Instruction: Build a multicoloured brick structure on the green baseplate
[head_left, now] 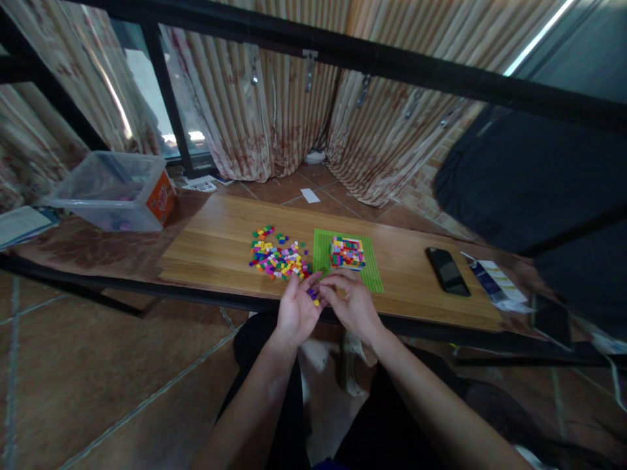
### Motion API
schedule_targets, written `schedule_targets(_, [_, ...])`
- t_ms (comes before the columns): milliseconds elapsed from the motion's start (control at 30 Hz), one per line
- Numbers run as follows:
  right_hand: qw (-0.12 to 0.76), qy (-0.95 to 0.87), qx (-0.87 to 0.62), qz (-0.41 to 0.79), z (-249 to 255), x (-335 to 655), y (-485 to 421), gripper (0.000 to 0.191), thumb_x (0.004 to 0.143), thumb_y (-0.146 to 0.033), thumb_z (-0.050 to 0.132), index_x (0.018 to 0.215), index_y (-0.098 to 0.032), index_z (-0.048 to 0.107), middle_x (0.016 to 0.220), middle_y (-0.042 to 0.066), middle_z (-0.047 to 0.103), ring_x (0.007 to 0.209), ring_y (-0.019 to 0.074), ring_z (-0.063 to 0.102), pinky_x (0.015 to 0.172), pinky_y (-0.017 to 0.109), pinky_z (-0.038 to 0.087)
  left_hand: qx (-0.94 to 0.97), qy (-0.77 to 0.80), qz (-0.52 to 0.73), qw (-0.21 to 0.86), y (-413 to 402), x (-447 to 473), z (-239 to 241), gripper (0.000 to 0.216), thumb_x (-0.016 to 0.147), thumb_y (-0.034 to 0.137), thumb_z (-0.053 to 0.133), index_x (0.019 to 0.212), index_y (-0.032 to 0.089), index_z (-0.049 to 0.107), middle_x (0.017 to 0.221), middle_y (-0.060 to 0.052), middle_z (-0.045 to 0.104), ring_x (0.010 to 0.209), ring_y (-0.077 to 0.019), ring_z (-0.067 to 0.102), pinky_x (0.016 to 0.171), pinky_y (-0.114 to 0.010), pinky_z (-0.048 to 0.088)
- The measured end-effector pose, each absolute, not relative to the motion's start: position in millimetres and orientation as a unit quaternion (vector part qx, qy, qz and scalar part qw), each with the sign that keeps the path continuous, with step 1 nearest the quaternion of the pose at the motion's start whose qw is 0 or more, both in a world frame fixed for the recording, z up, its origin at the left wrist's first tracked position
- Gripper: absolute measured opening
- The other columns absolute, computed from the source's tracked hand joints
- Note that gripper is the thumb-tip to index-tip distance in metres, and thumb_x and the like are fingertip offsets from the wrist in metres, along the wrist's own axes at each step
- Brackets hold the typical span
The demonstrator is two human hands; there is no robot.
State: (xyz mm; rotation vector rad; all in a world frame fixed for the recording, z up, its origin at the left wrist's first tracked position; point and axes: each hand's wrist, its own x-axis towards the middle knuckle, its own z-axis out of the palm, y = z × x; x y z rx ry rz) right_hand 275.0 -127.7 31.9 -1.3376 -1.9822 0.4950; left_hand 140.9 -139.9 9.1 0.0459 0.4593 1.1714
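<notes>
My left hand [297, 309] is turned palm up beyond my knees, fingers slightly curled. A few small toy bricks, purple [311, 293] and yellow [316, 302], lie in it near the fingers. Over them my right hand [351, 301] bends in with thumb and fingertips brought together. Whatever its fingertips may pinch is too small to make out. Just beyond the right hand, a multicoloured block of toy bricks [347, 252] stands on a green baseplate [373, 271]. To the left of the plate spreads a loose pile of coloured bricks [280, 260].
The wooden board [210, 241] lies along a low table. A black phone [447, 271] rests on its right end, with a printed packet [494, 284] beyond. A clear plastic bin [112, 196] stands at the left. A dark metal bar [343, 55] crosses in front of the curtains.
</notes>
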Motion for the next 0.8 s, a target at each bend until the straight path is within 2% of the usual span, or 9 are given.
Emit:
schedule_targets(200, [0.298, -0.790, -0.520, 0.131, 17, 263, -135, 0.016, 0.088, -0.027, 0.062, 0.097, -0.026, 0.075, 0.104, 0.006, 0.066, 0.101, 0.0255, 0.056, 0.091, 0.045, 0.045, 0.029, 0.222, 0.539, 0.812, -142, 140, 12, 0.051, 0.095, 0.053, 0.039, 0.109, 0.012, 0.065, 0.093, -0.009, 0.067, 0.073, -0.0147, 0.062, 0.070, -0.026, 0.049])
schedule_targets(333, [0.292, -0.792, -0.519, 0.134, 16, 259, -136, 0.016, 0.088, -0.026, 0.061, 0.095, -0.027, 0.076, 0.106, 0.006, 0.067, 0.102, 0.0258, 0.056, 0.092, 0.046, 0.045, 0.030, 0.221, 0.541, 0.811, -142, 141, 13, 0.049, 0.096, 0.052, 0.040, 0.110, 0.012, 0.065, 0.093, -0.009, 0.066, 0.072, -0.0140, 0.061, 0.071, -0.026, 0.049])
schedule_targets(567, [0.358, -0.747, -0.530, 0.182, 24, 267, -126, 0.015, 0.087, -0.024, 0.060, 0.090, -0.026, 0.075, 0.101, 0.005, 0.068, 0.098, 0.0226, 0.059, 0.090, 0.042, 0.046, 0.029, 0.227, 0.552, 0.802, -141, 141, 12, 0.050, 0.096, 0.052, 0.039, 0.107, 0.012, 0.066, 0.099, -0.012, 0.068, 0.089, -0.0188, 0.066, 0.083, -0.029, 0.051])
schedule_targets(700, [0.420, -0.697, -0.567, 0.129, 28, 291, -98, 0.014, 0.084, -0.029, 0.062, 0.086, -0.024, 0.075, 0.096, 0.007, 0.069, 0.098, 0.0241, 0.061, 0.090, 0.042, 0.046, 0.025, 0.244, 0.547, 0.800, -140, 140, 10, 0.052, 0.094, 0.052, 0.041, 0.109, 0.010, 0.067, 0.110, -0.018, 0.068, 0.103, -0.0237, 0.065, 0.094, -0.034, 0.049])
schedule_targets(800, [0.408, -0.690, -0.593, 0.076, 30, 307, -76, 0.015, 0.083, -0.029, 0.062, 0.082, -0.023, 0.076, 0.091, 0.008, 0.070, 0.093, 0.0251, 0.061, 0.088, 0.043, 0.046, 0.026, 0.256, 0.548, 0.796, -139, 140, 10, 0.052, 0.094, 0.053, 0.043, 0.110, 0.009, 0.067, 0.115, -0.019, 0.067, 0.109, -0.0252, 0.064, 0.097, -0.034, 0.047])
